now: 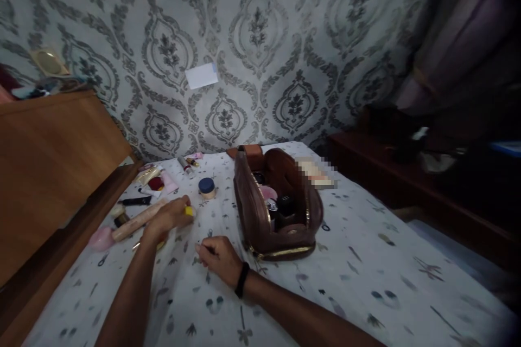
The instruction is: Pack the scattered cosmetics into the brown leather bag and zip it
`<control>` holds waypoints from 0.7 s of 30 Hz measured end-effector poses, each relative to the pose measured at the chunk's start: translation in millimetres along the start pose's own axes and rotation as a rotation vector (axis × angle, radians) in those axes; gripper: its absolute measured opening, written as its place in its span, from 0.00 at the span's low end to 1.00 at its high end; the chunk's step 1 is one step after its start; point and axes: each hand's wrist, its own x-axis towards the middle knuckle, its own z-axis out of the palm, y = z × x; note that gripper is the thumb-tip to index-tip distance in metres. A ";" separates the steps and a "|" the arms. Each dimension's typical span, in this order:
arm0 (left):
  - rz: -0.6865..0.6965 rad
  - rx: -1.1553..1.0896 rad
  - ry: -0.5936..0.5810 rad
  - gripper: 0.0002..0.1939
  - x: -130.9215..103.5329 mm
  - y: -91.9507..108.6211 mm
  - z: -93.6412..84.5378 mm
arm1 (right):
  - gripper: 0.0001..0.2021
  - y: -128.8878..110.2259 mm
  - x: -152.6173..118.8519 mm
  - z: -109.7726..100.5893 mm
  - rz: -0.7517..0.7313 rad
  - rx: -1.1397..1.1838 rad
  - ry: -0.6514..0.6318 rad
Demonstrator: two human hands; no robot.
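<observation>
My left hand (171,216) reaches over the cosmetics on the left, fingers closed round a small yellow object (189,210) whose kind I cannot make out. Closed loosely, my right hand (222,257) rests just above the sheet, with nothing visible in it and a black band at the wrist. Just beyond it stands a brown leather toiletry bag (280,246), unzipped, holding a pink item (268,193) and a black-capped container (285,205). A jar with a dark blue lid (207,187) is upright between the left hand and the bag.
Beside my left forearm lie a long beige tube-like item (138,221), a pink rounded object (101,238), a black tube (136,201) and several other cosmetics. A wooden headboard-like panel (61,157) borders the left. Patterned wallpaper (256,27) rises behind; a dark red ledge (378,173) runs along the right.
</observation>
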 end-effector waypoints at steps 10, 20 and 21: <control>0.031 -0.167 0.220 0.18 10.2 7.2 40.3 | 0.27 6.2 4.4 2.1 -0.021 -0.021 -0.046; 0.039 -0.103 0.210 0.17 4.4 16.9 40.9 | 0.29 5.6 2.8 1.1 0.027 -0.030 -0.072; 0.037 -0.101 0.208 0.17 4.2 17.6 40.4 | 0.29 5.2 2.7 1.0 0.029 -0.032 -0.072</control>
